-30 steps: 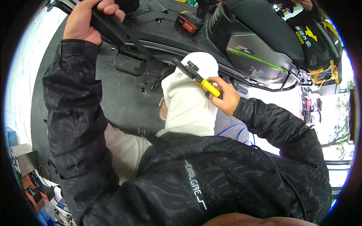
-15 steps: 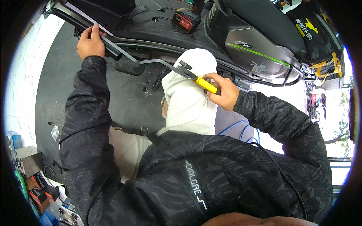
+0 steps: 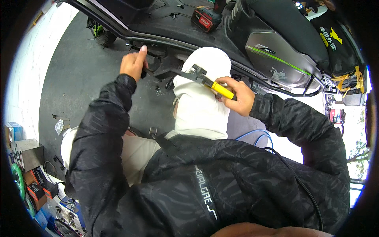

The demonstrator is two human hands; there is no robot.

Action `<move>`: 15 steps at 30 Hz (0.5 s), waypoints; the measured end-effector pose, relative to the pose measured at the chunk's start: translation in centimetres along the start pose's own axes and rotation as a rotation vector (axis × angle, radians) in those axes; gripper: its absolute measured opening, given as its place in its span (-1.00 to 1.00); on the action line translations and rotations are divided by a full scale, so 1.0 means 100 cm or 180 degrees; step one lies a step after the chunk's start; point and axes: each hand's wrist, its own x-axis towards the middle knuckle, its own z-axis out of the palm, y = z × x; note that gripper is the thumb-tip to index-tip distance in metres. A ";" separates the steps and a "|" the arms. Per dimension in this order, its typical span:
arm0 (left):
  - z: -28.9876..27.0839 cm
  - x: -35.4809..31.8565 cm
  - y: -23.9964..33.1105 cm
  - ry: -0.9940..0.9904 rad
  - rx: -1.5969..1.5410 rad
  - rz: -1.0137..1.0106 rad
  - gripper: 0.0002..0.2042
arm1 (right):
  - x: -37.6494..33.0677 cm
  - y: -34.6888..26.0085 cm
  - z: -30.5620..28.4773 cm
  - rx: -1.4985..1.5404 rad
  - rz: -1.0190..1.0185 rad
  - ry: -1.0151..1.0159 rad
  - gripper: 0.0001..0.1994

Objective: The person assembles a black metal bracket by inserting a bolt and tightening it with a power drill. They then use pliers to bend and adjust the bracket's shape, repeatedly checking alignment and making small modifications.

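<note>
My right hand [image 3: 239,94] is closed around the yellow grip of a dark metal bar [image 3: 173,73]. A small black clamp-like fitting sits on the bar ahead of the grip. The bar crosses over my raised knee, and its bent far part points toward my left hand [image 3: 133,64]. That hand is closed around the bar's far end, thumb up; the fingers mostly hide what they hold. Just beyond both hands is the black side rail [image 3: 158,40] of a scooter [image 3: 276,59], apart from the bar.
A cordless tool with a red and black battery [image 3: 206,19] rests on the scooter's footboard, with small dark parts beside it. A blue hose [image 3: 258,134] loops on the floor at right. Boxes [image 3: 29,154] and parts stand at lower left. A black bag [image 3: 341,47] sits behind the seat.
My left hand has come down and right, away from the scooter's front rail, turning the bar's far end toward me. My right hand keeps its grip. The view has shifted slightly left.
</note>
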 end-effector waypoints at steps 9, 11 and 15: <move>0.055 -0.041 -0.027 -0.0143 -0.1168 -0.0970 -0.23 | 0.002 0.007 -0.001 0.0181 -0.0186 -0.0056 -0.41; 0.080 -0.062 -0.025 -0.0203 -0.1450 -0.1295 -0.28 | 0.002 0.007 0.000 0.0229 -0.0199 -0.0084 -0.41; 0.137 -0.087 -0.024 0.0050 -0.2405 -0.1899 -0.30 | 0.005 0.001 0.011 0.0591 -0.0364 0.0100 -0.44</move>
